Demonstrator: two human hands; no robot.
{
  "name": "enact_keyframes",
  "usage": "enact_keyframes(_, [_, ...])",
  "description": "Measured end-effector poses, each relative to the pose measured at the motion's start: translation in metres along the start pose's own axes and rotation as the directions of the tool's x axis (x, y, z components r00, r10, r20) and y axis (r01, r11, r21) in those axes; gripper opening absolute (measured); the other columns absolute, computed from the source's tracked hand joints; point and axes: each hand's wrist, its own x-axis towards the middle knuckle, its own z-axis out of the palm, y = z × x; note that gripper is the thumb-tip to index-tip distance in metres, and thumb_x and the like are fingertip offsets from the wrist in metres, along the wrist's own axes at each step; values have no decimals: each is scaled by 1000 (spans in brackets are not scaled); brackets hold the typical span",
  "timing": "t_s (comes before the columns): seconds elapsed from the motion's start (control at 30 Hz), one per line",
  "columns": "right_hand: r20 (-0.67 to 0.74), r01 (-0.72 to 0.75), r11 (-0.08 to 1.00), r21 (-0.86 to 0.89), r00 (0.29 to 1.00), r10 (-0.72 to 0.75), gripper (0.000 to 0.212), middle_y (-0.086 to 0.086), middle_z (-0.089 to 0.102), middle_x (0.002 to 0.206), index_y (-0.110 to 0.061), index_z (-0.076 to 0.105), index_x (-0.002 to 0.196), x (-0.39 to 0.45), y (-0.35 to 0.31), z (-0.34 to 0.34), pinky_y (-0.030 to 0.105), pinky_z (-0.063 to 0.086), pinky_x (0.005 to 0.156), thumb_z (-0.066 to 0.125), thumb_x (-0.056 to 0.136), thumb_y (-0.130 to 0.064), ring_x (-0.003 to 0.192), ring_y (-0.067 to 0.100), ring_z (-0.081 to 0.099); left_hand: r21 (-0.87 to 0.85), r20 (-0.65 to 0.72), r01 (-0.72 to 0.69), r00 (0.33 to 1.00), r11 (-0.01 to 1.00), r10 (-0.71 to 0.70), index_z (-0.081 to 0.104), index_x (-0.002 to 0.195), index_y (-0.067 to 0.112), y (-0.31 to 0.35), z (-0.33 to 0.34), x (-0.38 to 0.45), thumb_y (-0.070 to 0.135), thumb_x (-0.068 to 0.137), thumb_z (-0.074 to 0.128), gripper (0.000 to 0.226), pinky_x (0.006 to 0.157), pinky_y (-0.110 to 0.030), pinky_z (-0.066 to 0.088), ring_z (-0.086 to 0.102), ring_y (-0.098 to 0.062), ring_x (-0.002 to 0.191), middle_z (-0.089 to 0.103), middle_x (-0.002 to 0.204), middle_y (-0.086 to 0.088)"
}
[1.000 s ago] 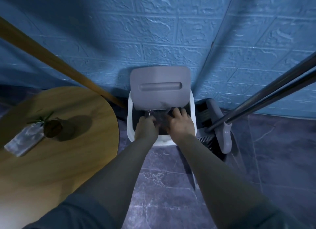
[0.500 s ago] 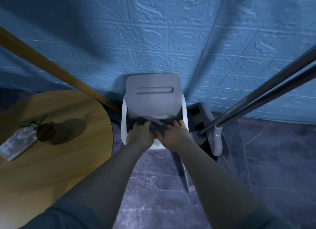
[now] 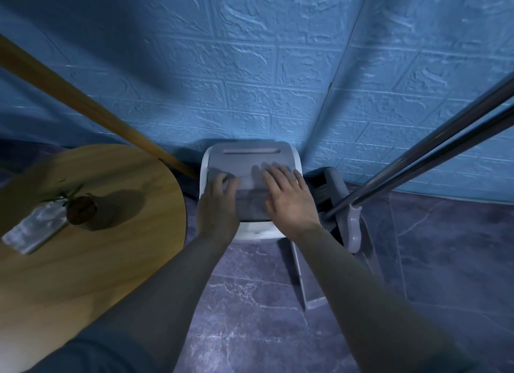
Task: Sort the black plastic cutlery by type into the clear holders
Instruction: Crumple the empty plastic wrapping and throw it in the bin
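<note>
Two hands [image 3: 251,203] on bin lid [image 3: 250,161], blue wall [image 3: 250,66]

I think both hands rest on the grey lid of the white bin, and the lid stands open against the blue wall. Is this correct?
Not quite. The head view shows the grey lid lying down over the white bin, not standing open against the blue wall. The rest holds: the left hand and the right hand both rest on the lid.

Dim, blue-tinted light; hands [image 3: 289,197] motion-blurred at centre, soft shadow on the table [image 3: 133,233] at nine o'clock, wide-angle bending at edges
</note>
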Motion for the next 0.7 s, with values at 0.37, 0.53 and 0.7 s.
enact_keyframes(0.37, [-195, 1, 977, 213, 980, 42, 26, 6, 67, 104, -20, 73, 99, 7, 3, 12, 34, 42, 84, 60, 78, -26, 96, 30, 59, -155, 138, -146, 976, 977, 168, 53, 123, 14, -7, 9, -3, -8, 83, 54, 45, 84, -44, 50, 47, -24, 117, 43, 135, 0])
enact_keyframes(0.53, [-140, 30, 972, 235, 990, 3, 14, 0, 70, 96, -15, 73, 82, -4, 2, 18, 24, 51, 61, 59, 80, -18, 84, 23, 64, -174, 107, -52, 992, 983, 72, 41, 133, 14, -5, 1, 5, -19, 79, 41, 63, 87, -44, 47, 40, -26, 123, 38, 141, -2])
enact_keyframes(0.7, [347, 68, 998, -12, 936, -60, 35, 9, 67, 111, -16, 64, 113, -3, -6, 30, 34, 45, 92, 35, 99, -29, 103, 29, 60, 13, 99, -172, 981, 985, 170, 23, 149, 14, -8, -7, 21, -10, 81, 46, 76, 104, -32, 30, 23, -19, 138, 25, 154, 2])
